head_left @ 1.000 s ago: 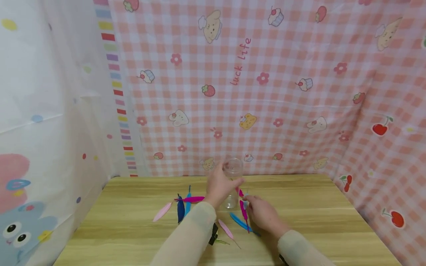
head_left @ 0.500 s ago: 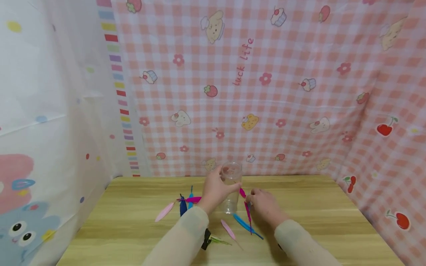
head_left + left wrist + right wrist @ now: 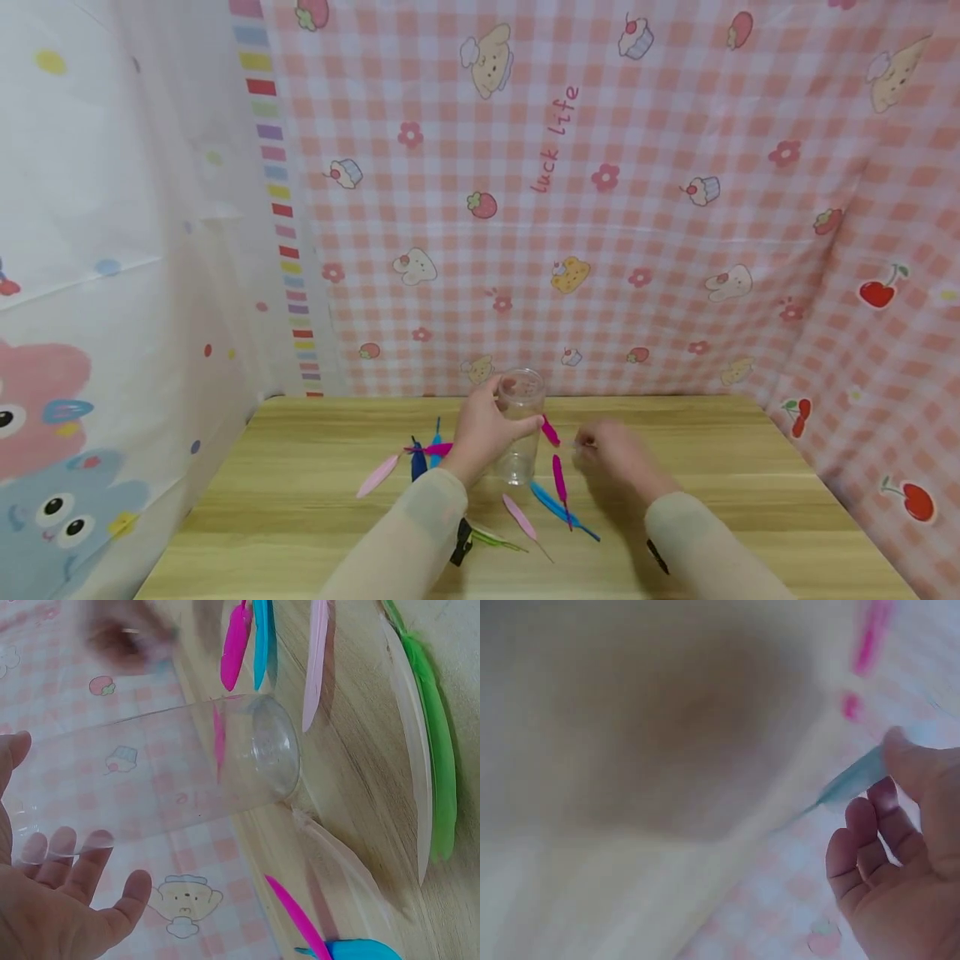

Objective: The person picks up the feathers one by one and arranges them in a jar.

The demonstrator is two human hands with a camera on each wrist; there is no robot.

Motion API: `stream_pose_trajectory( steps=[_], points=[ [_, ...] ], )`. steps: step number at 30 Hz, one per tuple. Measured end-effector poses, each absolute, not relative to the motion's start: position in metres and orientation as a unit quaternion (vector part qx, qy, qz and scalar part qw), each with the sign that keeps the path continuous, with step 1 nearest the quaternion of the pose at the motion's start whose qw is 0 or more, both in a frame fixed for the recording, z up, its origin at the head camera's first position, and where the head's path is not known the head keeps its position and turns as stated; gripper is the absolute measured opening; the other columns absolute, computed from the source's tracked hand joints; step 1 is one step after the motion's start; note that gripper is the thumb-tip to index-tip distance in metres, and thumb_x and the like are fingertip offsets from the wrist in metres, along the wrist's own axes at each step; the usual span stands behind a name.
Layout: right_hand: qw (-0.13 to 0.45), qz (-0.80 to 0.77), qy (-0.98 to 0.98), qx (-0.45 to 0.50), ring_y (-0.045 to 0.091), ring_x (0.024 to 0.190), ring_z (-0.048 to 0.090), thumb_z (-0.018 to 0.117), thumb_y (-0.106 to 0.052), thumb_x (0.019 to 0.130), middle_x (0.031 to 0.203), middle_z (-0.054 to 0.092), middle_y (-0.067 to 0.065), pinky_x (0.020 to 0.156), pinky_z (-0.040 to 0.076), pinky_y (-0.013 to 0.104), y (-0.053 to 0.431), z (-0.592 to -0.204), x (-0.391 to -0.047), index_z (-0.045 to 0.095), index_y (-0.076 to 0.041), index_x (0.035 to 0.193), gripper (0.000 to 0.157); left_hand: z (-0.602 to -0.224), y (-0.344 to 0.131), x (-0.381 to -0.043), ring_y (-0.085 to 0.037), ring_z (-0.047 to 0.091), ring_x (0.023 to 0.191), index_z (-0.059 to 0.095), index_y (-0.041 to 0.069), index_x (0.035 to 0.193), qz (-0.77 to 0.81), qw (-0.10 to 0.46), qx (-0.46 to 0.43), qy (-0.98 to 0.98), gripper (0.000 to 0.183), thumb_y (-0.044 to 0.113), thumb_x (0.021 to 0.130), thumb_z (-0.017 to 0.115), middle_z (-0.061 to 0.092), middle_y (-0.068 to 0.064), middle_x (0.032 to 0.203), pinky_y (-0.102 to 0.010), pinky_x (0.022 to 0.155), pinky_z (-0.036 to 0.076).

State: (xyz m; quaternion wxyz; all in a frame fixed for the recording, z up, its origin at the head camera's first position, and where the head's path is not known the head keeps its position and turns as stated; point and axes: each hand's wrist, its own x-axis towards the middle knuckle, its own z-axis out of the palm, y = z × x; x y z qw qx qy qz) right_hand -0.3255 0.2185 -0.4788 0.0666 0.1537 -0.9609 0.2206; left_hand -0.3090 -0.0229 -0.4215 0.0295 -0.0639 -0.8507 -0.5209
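My left hand (image 3: 483,429) grips a tall, clear, see-through cup (image 3: 520,454) around its upper part, keeping it upright at the middle of the table. In the left wrist view the fingers curl along the side of the cup (image 3: 187,761), and its round base faces the wood. To the right of it is my right hand (image 3: 618,458), which pinches a pale blue-green feather (image 3: 855,780) between thumb and fingers; its thin quill points away from the palm. Close to the cup lie a magenta feather (image 3: 559,477) and a blue feather (image 3: 553,503).
Nearer the front lie a pale pink feather (image 3: 519,517) and green feathers (image 3: 497,540). Left of the left arm are a light pink feather (image 3: 377,477), a dark blue feather (image 3: 417,461) and other bright ones. A checked cloth (image 3: 600,317) hangs behind the wooden table (image 3: 712,467).
My right hand has drawn away to the right from the loose feathers beside the cup, with the blue-green feather in its fingers. The left hand and cup have come slightly lower and nearer.
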Motion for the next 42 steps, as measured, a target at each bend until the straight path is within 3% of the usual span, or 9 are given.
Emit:
stream_pose_trajectory(
  steps=[5,10,14,20,26,30,36,42],
  points=[
    [0.084,0.399,-0.911,0.059,0.022,0.099,0.069,0.070,-0.029,0.106,0.110,0.078,0.010,0.082,0.059,0.035,0.222,-0.415,-0.326,0.078,-0.004,0.119,0.029,-0.423,-0.023,-0.309,-0.034,0.066,0.132,0.059,0.016,0.146,-0.521,0.033,-0.066,-0.851,0.074,0.038,0.084,0.093,0.064,-0.010,0.147,-0.053,0.104,0.060],
    [0.098,0.575,-0.812,0.036,0.016,0.110,0.062,0.069,-0.048,0.104,0.112,0.069,-0.005,0.097,0.051,0.029,0.210,-0.347,-0.315,0.069,-0.003,0.134,0.054,-0.423,-0.024,-0.311,-0.034,0.067,0.131,0.059,0.016,0.145,-0.514,0.040,-0.066,-0.854,0.074,0.039,0.084,0.093,0.065,-0.011,0.147,-0.053,0.104,0.060],
    [0.099,0.630,-0.768,0.064,0.013,0.109,0.065,0.071,-0.044,0.103,0.100,0.069,-0.014,0.102,0.049,0.029,0.190,-0.323,-0.308,0.070,-0.004,0.128,0.047,-0.424,-0.024,-0.312,-0.035,0.067,0.130,0.059,0.016,0.146,-0.512,0.043,-0.069,-0.855,0.076,0.040,0.083,0.094,0.065,-0.011,0.147,-0.054,0.104,0.060],
    [0.071,0.641,-0.759,0.086,0.014,0.107,0.061,0.071,-0.038,0.105,0.098,0.068,-0.014,0.103,0.050,0.035,0.164,-0.328,-0.310,0.073,-0.004,0.126,0.040,-0.424,-0.024,-0.311,-0.036,0.067,0.130,0.059,0.015,0.145,-0.519,0.040,-0.072,-0.851,0.075,0.038,0.083,0.094,0.065,-0.011,0.147,-0.053,0.104,0.060],
    [0.051,0.620,-0.780,0.071,0.024,0.129,0.061,0.071,-0.042,0.104,0.125,0.071,0.003,0.119,0.047,0.051,0.156,-0.342,-0.314,0.072,-0.007,0.133,0.046,-0.425,-0.023,-0.312,-0.036,0.067,0.130,0.059,0.016,0.145,-0.520,0.038,-0.074,-0.850,0.073,0.039,0.084,0.093,0.066,-0.010,0.145,-0.054,0.105,0.060],
    [0.050,0.610,-0.787,0.075,0.026,0.129,0.061,0.069,-0.044,0.105,0.135,0.069,0.011,0.118,0.047,0.050,0.159,-0.345,-0.314,0.070,-0.008,0.137,0.048,-0.423,-0.022,-0.311,-0.037,0.067,0.131,0.059,0.016,0.146,-0.518,0.040,-0.076,-0.851,0.074,0.039,0.084,0.093,0.066,-0.011,0.146,-0.055,0.105,0.060],
    [0.053,0.599,-0.795,0.080,0.022,0.125,0.061,0.067,-0.044,0.106,0.135,0.069,0.011,0.112,0.048,0.043,0.168,-0.350,-0.315,0.069,-0.007,0.137,0.048,-0.422,-0.022,-0.311,-0.036,0.067,0.132,0.058,0.016,0.147,-0.514,0.037,-0.074,-0.854,0.075,0.040,0.085,0.092,0.065,-0.011,0.147,-0.055,0.105,0.060],
    [0.065,0.518,-0.850,0.070,0.029,0.122,0.066,0.066,-0.040,0.107,0.133,0.072,0.014,0.104,0.057,0.044,0.182,-0.376,-0.324,0.071,-0.008,0.134,0.042,-0.424,-0.022,-0.312,-0.036,0.067,0.130,0.057,0.016,0.149,-0.510,0.041,-0.074,-0.856,0.078,0.042,0.084,0.092,0.066,-0.012,0.146,-0.054,0.105,0.060]
  ],
)
